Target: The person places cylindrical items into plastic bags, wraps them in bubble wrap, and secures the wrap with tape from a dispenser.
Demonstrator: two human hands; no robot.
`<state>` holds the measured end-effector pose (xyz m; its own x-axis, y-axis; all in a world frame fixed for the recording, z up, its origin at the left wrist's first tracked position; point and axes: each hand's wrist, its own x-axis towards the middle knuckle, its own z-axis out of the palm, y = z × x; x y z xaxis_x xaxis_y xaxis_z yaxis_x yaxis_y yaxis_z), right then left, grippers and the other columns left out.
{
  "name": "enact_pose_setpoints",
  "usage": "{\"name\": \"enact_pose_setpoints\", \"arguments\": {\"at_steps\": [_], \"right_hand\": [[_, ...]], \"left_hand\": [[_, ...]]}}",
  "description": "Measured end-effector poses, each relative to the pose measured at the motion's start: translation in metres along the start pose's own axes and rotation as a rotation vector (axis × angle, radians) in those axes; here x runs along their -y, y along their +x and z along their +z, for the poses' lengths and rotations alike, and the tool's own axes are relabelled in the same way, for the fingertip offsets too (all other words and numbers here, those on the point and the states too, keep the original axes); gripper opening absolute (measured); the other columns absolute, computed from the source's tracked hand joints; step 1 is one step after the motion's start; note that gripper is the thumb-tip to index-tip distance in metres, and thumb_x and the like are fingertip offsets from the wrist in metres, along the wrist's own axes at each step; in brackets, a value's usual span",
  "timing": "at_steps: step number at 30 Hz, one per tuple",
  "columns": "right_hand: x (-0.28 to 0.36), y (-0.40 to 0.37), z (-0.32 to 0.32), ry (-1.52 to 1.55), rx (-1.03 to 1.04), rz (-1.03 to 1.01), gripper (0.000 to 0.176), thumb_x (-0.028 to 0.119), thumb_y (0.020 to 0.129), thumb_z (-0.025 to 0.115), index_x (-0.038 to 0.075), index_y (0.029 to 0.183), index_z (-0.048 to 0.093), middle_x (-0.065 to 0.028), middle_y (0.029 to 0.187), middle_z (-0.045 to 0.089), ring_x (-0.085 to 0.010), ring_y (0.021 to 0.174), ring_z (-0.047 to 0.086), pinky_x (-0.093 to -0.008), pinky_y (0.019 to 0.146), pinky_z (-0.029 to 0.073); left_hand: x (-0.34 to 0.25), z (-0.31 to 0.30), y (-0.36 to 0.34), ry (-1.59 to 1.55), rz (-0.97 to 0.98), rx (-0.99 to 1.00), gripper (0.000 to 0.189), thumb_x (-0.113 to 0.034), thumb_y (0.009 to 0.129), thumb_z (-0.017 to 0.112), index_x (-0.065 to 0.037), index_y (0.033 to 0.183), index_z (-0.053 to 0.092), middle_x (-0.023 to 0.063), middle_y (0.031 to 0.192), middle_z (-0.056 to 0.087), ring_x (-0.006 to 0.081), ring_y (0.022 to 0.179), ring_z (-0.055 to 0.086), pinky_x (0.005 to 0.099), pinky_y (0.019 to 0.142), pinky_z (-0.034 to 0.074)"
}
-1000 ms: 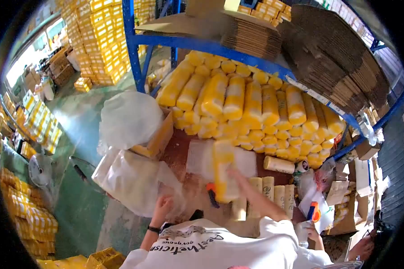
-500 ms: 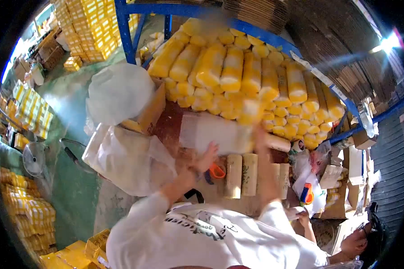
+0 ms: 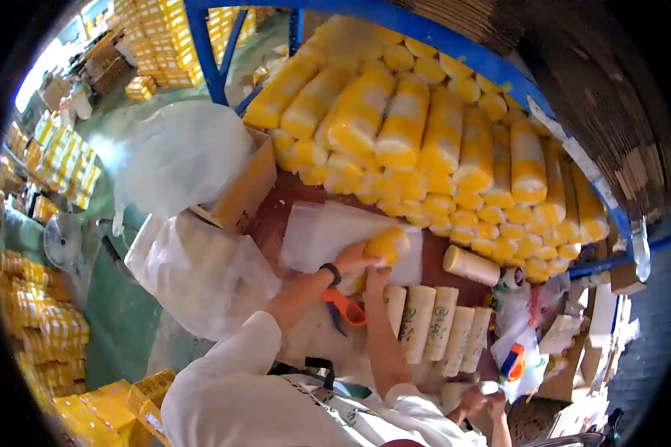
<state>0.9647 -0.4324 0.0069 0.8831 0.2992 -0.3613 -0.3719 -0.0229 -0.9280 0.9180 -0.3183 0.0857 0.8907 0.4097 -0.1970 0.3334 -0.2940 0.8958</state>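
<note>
My left hand (image 3: pixel 356 258), with a black band at its wrist, grips a yellow-and-white wrapped roll (image 3: pixel 386 247) from its left side. On the near side of the roll, my right hand (image 3: pixel 377 279) is closed on it too; part of its fingers is hidden. Beneath the roll lie white plastic sheets (image 3: pixel 313 235) on the red tabletop. An orange tape dispenser (image 3: pixel 344 307) lies just below my wrists. To the right of my right forearm stand several cream rolls (image 3: pixel 419 320) with green print.
Yellow rolls (image 3: pixel 443 134) are stacked behind the sheets, under a blue rack frame (image 3: pixel 425 26). A cardboard box (image 3: pixel 247 186) and plastic-covered bundle (image 3: pixel 194 268) stand at left. Another person's hands (image 3: pixel 479 402) work at lower right, near a second tape dispenser (image 3: pixel 513 363).
The yellow roll has come from the stack down onto the sheets, with my right hand. My left hand has moved right and closed on it. The view has shifted slightly.
</note>
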Motion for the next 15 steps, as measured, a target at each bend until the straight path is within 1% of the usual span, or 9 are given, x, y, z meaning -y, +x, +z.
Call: {"name": "enact_pose_setpoints", "arguments": {"at_steps": [3, 4, 5, 6, 8, 10, 11, 13, 15], "right_hand": [[0.019, -0.031, -0.002, 0.178, 0.073, 0.06, 0.076, 0.019, 0.081, 0.068, 0.003, 0.14, 0.022, -0.0138, 0.129, 0.044, -0.0254, 0.115, 0.046, -0.0358, 0.093, 0.043], [0.043, -0.055, 0.007, 0.157, 0.02, 0.112, 0.076, 0.018, 0.081, 0.067, 0.003, 0.141, 0.022, -0.0133, 0.129, 0.043, -0.0249, 0.115, 0.046, -0.0355, 0.093, 0.042], [0.063, -0.079, 0.02, 0.139, -0.034, 0.162, 0.076, 0.018, 0.082, 0.067, 0.004, 0.142, 0.021, -0.0128, 0.13, 0.043, -0.0245, 0.115, 0.046, -0.0353, 0.094, 0.042], [0.067, -0.094, 0.027, 0.151, 0.05, 0.117, 0.076, 0.017, 0.083, 0.066, 0.004, 0.142, 0.021, -0.0126, 0.131, 0.043, -0.0246, 0.116, 0.046, -0.0355, 0.094, 0.042], [0.073, -0.122, 0.037, 0.178, 0.212, 0.029, 0.075, 0.015, 0.083, 0.065, 0.006, 0.143, 0.021, -0.0124, 0.132, 0.041, -0.0246, 0.117, 0.046, -0.0359, 0.094, 0.042], [0.11, -0.15, 0.059, 0.072, 0.395, 0.004, 0.078, 0.015, 0.083, 0.066, 0.006, 0.144, 0.02, -0.0143, 0.136, 0.034, -0.0246, 0.122, 0.041, -0.0356, 0.097, 0.041], [0.132, -0.163, 0.071, 0.019, 0.485, -0.008, 0.079, 0.015, 0.082, 0.066, 0.006, 0.145, 0.019, -0.0152, 0.138, 0.031, -0.0246, 0.124, 0.038, -0.0354, 0.098, 0.04], [0.178, -0.181, 0.101, -0.074, 0.597, -0.28, 0.075, 0.012, 0.082, 0.066, 0.008, 0.144, 0.024, -0.0127, 0.131, 0.038, -0.0233, 0.122, 0.039, -0.0348, 0.095, 0.043], [0.217, -0.185, 0.136, 0.166, 0.778, -0.218, 0.073, 0.011, 0.082, 0.064, 0.008, 0.144, 0.025, -0.0124, 0.138, 0.034, -0.0243, 0.127, 0.036, -0.036, 0.101, 0.038]], "left_hand": [[-0.006, -0.029, -0.029, -0.14, 0.162, 0.093, 0.075, -0.051, 0.076, 0.064, 0.002, 0.126, 0.046, 0.0197, 0.118, 0.057, 0.0321, 0.11, 0.053, 0.0377, 0.093, 0.042], [-0.004, -0.038, -0.047, -0.141, 0.144, 0.138, 0.084, -0.047, 0.076, 0.067, 0.0, 0.137, 0.035, 0.0193, 0.132, 0.045, 0.0301, 0.124, 0.042, 0.0345, 0.103, 0.033], [0.007, -0.048, -0.067, -0.123, 0.253, 0.153, 0.086, -0.043, 0.077, 0.069, -0.001, 0.14, 0.029, 0.018, 0.138, 0.038, 0.0282, 0.129, 0.035, 0.0338, 0.106, 0.028], [0.016, -0.057, -0.087, -0.101, 0.362, 0.171, 0.089, -0.039, 0.078, 0.07, -0.002, 0.143, 0.023, 0.0166, 0.143, 0.031, 0.0263, 0.133, 0.029, 0.0331, 0.11, 0.023], [-0.018, -0.085, -0.144, -0.357, 0.231, 0.106, 0.088, -0.03, 0.08, 0.07, -0.003, 0.145, 0.017, 0.0132, 0.148, 0.022, 0.0226, 0.136, 0.023, 0.0332, 0.111, 0.021], [-0.029, -0.105, -0.184, -0.647, 0.122, -0.015, 0.088, -0.024, 0.079, 0.069, -0.004, 0.146, 0.015, 0.0107, 0.15, 0.018, 0.0212, 0.137, 0.021, 0.0333, 0.111, 0.021], [-0.044, -0.122, -0.192, -0.741, 0.16, -0.097, 0.089, -0.022, 0.078, 0.07, -0.004, 0.146, 0.015, 0.01, 0.151, 0.017, 0.021, 0.137, 0.021, 0.0333, 0.111, 0.02], [-0.072, -0.159, -0.2, -0.93, 0.212, -0.256, 0.09, -0.018, 0.076, 0.07, -0.004, 0.146, 0.015, 0.0086, 0.151, 0.016, 0.0205, 0.138, 0.019, 0.0332, 0.111, 0.02], [-0.084, -0.2, -0.182, -0.741, 0.327, -0.363, 0.09, -0.016, 0.074, 0.07, -0.005, 0.146, 0.018, 0.0071, 0.151, 0.018, 0.0203, 0.138, 0.02, 0.0333, 0.112, 0.018]]}}
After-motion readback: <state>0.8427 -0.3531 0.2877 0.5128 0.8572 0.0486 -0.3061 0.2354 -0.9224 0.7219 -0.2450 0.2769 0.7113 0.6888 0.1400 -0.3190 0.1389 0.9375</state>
